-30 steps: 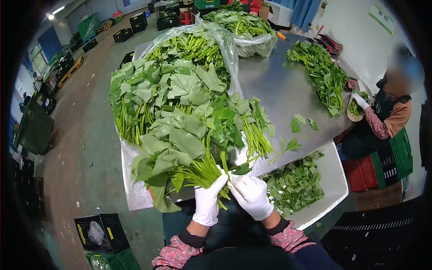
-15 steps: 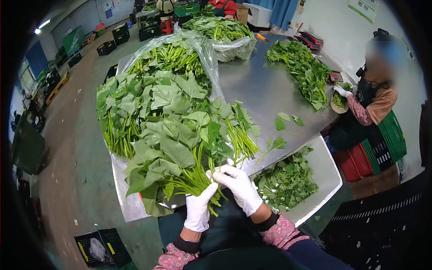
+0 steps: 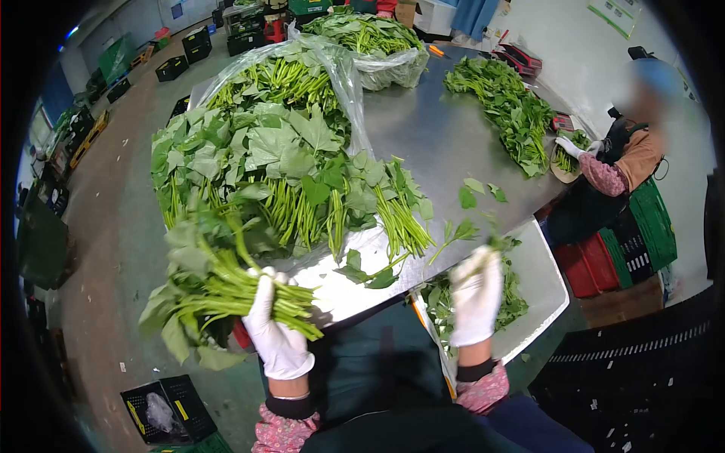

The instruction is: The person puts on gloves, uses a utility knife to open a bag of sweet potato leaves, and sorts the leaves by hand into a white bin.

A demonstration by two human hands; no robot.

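My gloved left hand [image 3: 276, 328] is closed around the stems of a bunch of leafy greens [image 3: 226, 283], held tilted left off the table's near edge. My gloved right hand [image 3: 477, 294] is over a white bin [image 3: 555, 302] at the table's right side. It is blurred, with its fingers drawn together and a smeared green leafy sprig [image 3: 492, 234] at their tips. Loose cut greens [image 3: 513, 302] lie in the bin. In front of me a large heap of leafy greens [image 3: 264, 151] covers the left part of the metal table [image 3: 408, 132].
Clear plastic [image 3: 347, 75] lies along the heap. Another pile of greens [image 3: 506, 113] lies at the table's right, where a co-worker [image 3: 623, 158] in white gloves handles greens. Stray leaves [image 3: 457, 234] lie near the table edge. A black crate [image 3: 170, 411] stands on the floor lower left.
My hands have moved apart. The left has carried the bunch down and left; the right has left the stems and swung right over the bin with a bit of green.
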